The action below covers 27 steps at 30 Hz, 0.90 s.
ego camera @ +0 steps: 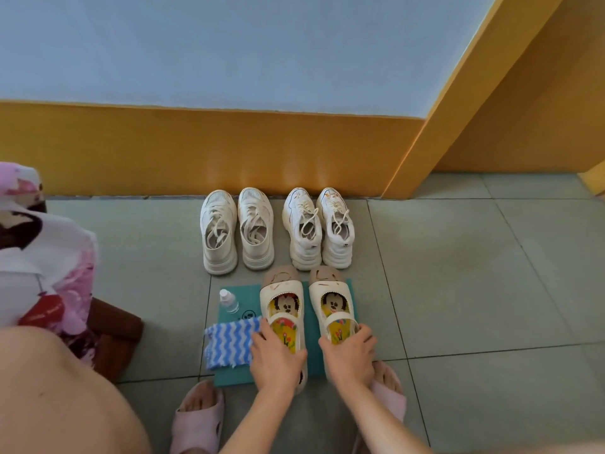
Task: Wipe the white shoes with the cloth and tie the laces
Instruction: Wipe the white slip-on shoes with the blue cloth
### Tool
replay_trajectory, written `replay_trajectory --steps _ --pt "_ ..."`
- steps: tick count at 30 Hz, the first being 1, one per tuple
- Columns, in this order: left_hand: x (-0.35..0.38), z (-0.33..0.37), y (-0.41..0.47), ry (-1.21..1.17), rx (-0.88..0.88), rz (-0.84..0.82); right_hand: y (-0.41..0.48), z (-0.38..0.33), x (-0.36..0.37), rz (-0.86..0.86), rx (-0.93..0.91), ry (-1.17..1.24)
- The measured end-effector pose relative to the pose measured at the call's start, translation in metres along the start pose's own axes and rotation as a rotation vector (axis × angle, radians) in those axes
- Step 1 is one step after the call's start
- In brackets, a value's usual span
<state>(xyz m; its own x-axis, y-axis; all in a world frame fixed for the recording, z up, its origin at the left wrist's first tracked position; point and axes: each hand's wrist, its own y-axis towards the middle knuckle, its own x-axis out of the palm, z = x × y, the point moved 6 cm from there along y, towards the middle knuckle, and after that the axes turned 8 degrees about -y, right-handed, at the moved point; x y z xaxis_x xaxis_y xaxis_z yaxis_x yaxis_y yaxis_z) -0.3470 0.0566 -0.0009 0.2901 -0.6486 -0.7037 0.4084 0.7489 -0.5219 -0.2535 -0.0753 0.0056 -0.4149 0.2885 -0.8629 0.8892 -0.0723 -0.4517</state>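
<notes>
Two white strap shoes with cartoon insoles stand side by side on a teal mat (240,377). My left hand (276,358) grips the heel of the left strap shoe (282,301). My right hand (348,350) grips the heel of the right strap shoe (330,294). A blue-and-white wavy cloth (229,344) lies on the mat just left of my left hand. Beyond them, two pairs of white lace-up sneakers stand against the wall: the left pair (236,231) and the right pair (319,226), with loose laces.
A small clear spray bottle (228,301) stands on the mat's left part. My feet in pink slippers (198,417) rest on the grey tile floor near the mat. A floral garment (42,257) and a brown stool (113,339) are at the left. An orange wall base runs behind.
</notes>
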Motion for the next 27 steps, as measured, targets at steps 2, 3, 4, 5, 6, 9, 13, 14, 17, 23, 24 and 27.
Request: replay_trajectory --steps 2,3,4,5,6,9,13,14,17,23,24,27 --pt "0.002 0.001 0.001 -0.015 -0.007 -0.011 0.0 -0.001 0.004 -0.009 0.003 0.041" --pt "0.002 0.001 0.001 -0.018 -0.009 -0.017 0.0 -0.001 0.006 -0.016 0.004 0.054" --pt "0.003 0.001 0.001 -0.02 -0.008 -0.021 0.0 -0.001 0.008 -0.022 0.008 0.064" --pt "0.003 0.001 0.001 -0.019 -0.007 -0.024 0.0 0.0 0.009 -0.029 0.014 0.074" --pt "0.003 0.0 0.001 -0.014 -0.006 -0.028 0.001 0.0 0.01 -0.036 0.021 0.083" --pt "0.003 -0.003 0.003 0.007 -0.001 -0.059 0.002 0.002 0.014 -0.072 0.023 0.102" --pt "-0.009 -0.004 0.01 -0.057 0.019 -0.065 0.004 0.0 0.007 -0.129 0.045 0.115" --pt "-0.016 -0.006 0.012 -0.091 0.02 -0.044 0.006 -0.004 0.0 -0.091 0.012 0.104" --pt "-0.042 -0.018 0.02 -0.216 0.019 0.079 0.008 -0.032 -0.023 0.094 -0.226 0.102" --pt "-0.072 -0.07 0.042 -0.418 -0.124 0.262 -0.014 -0.13 -0.007 -0.154 -0.829 -0.023" --pt "-0.072 -0.078 0.045 -0.444 -0.148 0.255 -0.02 -0.142 0.001 -0.223 -0.872 -0.026" --pt "-0.064 -0.098 0.056 -0.527 -0.231 0.189 -0.033 -0.169 0.027 -0.362 -0.929 -0.111"
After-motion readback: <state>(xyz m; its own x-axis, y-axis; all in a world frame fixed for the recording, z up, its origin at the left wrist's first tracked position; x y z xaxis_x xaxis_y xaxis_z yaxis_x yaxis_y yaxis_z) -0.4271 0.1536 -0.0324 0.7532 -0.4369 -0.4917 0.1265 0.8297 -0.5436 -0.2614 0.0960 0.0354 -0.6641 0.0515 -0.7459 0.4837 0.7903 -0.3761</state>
